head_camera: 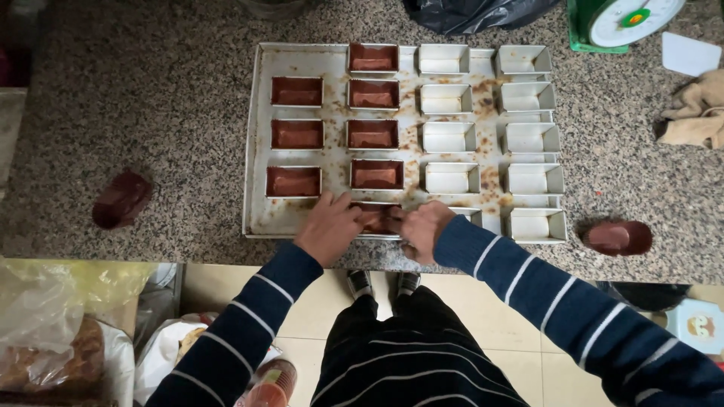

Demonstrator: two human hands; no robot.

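On the metal tray (260, 151), both hands' grip (329, 226) (424, 228) presses brown liner (381, 220) into rectangular tin.

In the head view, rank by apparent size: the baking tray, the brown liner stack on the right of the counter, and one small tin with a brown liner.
1. Baking tray, by far.
2. Brown liner stack and a lined tin: they look alike, so I leave them unranked.

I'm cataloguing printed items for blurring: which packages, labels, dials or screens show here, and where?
Round white scale dial in green housing, top right on the granite counter, with a small orange and green mark.
Pale blue square package with an orange-and-white picture, bottom right below the counter.
Clear crinkled plastic bags, yellowish, bottom left.
No screens or signs visible.
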